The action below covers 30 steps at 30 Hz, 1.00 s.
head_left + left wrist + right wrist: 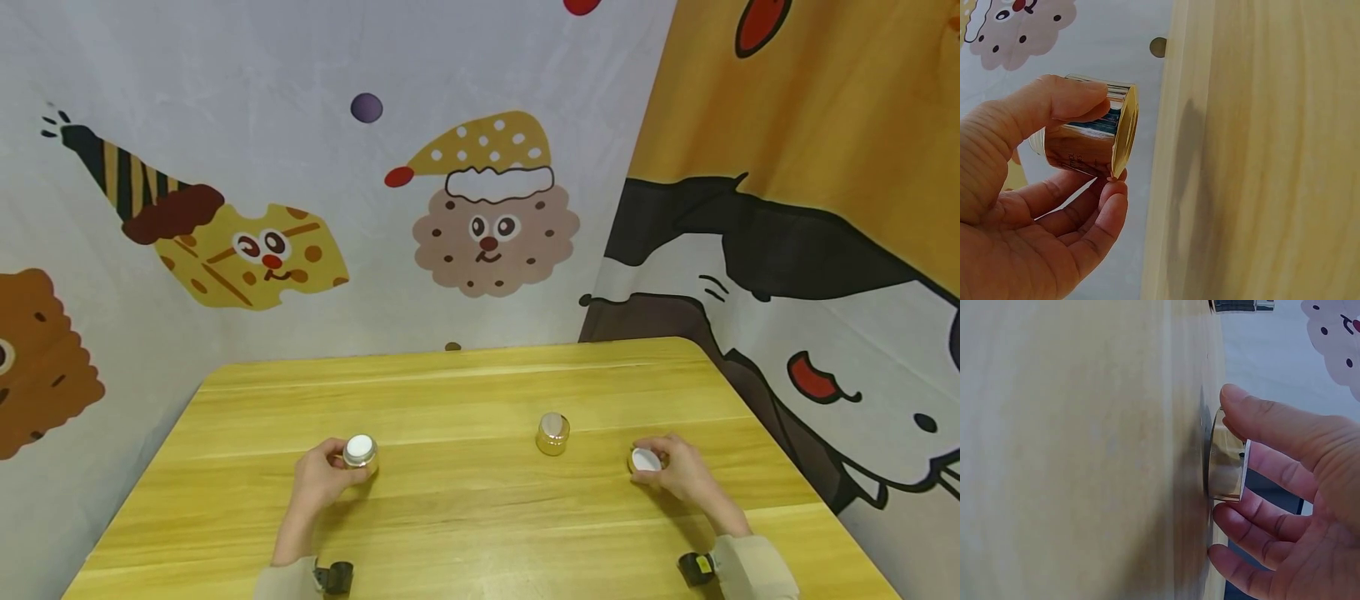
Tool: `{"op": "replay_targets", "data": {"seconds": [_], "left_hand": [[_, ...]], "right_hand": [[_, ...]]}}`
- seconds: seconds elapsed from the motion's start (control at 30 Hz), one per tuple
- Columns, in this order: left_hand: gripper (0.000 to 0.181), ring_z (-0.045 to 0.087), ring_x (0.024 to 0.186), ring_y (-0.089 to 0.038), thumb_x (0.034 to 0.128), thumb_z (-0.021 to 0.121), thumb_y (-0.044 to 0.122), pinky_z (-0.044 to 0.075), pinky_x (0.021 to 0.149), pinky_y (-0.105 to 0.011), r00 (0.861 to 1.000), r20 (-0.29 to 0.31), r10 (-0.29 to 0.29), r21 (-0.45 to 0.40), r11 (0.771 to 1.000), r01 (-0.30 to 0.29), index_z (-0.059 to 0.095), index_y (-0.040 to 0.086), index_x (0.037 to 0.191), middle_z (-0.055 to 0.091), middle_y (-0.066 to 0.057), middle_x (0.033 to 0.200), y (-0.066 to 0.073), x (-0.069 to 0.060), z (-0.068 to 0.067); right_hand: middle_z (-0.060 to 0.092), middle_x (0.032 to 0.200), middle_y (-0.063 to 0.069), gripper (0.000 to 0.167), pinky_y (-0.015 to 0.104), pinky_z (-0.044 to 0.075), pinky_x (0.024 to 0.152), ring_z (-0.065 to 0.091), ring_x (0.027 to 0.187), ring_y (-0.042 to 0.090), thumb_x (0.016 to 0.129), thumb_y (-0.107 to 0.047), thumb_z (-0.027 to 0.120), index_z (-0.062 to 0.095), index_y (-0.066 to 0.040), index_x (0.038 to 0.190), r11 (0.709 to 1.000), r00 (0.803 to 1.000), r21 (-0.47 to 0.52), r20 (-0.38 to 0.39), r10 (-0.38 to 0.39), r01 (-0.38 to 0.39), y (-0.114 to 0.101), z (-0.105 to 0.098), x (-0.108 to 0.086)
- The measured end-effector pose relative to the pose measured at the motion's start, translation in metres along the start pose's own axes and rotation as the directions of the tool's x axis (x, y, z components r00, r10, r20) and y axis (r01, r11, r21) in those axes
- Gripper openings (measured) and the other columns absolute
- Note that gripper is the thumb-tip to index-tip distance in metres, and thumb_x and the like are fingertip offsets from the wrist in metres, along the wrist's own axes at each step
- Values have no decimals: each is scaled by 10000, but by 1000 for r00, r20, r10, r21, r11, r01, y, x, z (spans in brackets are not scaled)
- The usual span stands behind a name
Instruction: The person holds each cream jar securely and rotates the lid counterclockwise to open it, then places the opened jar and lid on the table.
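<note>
My left hand (pixel 322 477) grips a small shiny gold jar (pixel 1088 128) between thumb and fingers at the left of the table. A white disc tops the jar in the head view, and the left wrist view shows a gap between its gold base and the wood. Over on the right, my right hand (pixel 678 468) pinches a shallow gold lid (pixel 1227 459) by its sides. The lid's white inside faces up, and its lower edge is at or very near the tabletop. Between the hands, closer to the right one, stands another small gold container (pixel 552 434).
The wooden table (pixel 450 533) has rounded far corners. Behind it hangs a white cloth (pixel 300 50) printed with cartoon food, and a cartoon-printed curtain (pixel 847 150) covers the right side. A small black camera (pixel 696 569) is worn on each wrist.
</note>
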<state>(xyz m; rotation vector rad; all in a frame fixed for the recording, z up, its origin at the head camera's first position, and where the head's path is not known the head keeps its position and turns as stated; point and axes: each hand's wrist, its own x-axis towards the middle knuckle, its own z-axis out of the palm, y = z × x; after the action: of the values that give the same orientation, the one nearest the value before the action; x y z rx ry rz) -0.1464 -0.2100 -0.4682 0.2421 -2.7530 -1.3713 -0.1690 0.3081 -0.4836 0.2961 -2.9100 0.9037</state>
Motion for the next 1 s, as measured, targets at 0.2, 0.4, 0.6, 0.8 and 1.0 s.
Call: {"op": "replay_targets", "data": {"seconds": [0.2,0.4,0.6,0.8,1.0], "left_hand": [[417,490,718,-197,658,804,63,396,605,-292,1000,-8,-2,3,1000,2,610,-61,1006,569,-102,785,1,0,-1],[411,493,716,-192,651,803,52,398,612,-291,1000,-17,1,6,1000,-1,617,-60,999,575,-101,780,1,0,-1],[415,497,721,-193,650,809,63,398,616,-290,1000,-18,-3,15,1000,3,621,-56,1000,581,-102,788,1,1,0],[421,492,720,-190,644,811,61,395,614,-288,1000,-15,-5,9,1000,5,623,-58,1001,574,-92,779,1,2,0],[447,494,725,-194,633,829,69,400,601,-282,1000,-2,6,3,1000,-6,617,-76,1000,574,-101,787,0,2,1]], "right_hand": [[561,870,68,456,241,404,583,490,743,187,630,-144,857,688,-19,1034,1000,1000,-11,-1,-2,2,1,2,1],[567,895,77,453,263,410,601,499,762,195,622,-138,859,690,-32,1029,1000,1000,-19,9,6,-6,3,3,2],[560,906,99,464,290,409,608,491,763,209,616,-145,865,687,-24,1027,1000,1000,-18,24,15,-14,3,4,2],[553,911,97,465,302,412,612,488,765,208,619,-153,864,687,-28,1031,1000,999,-7,37,23,-23,3,4,2],[553,911,98,460,311,426,625,499,773,211,624,-135,860,684,-21,1033,1000,999,-4,45,18,-18,3,4,2]]}}
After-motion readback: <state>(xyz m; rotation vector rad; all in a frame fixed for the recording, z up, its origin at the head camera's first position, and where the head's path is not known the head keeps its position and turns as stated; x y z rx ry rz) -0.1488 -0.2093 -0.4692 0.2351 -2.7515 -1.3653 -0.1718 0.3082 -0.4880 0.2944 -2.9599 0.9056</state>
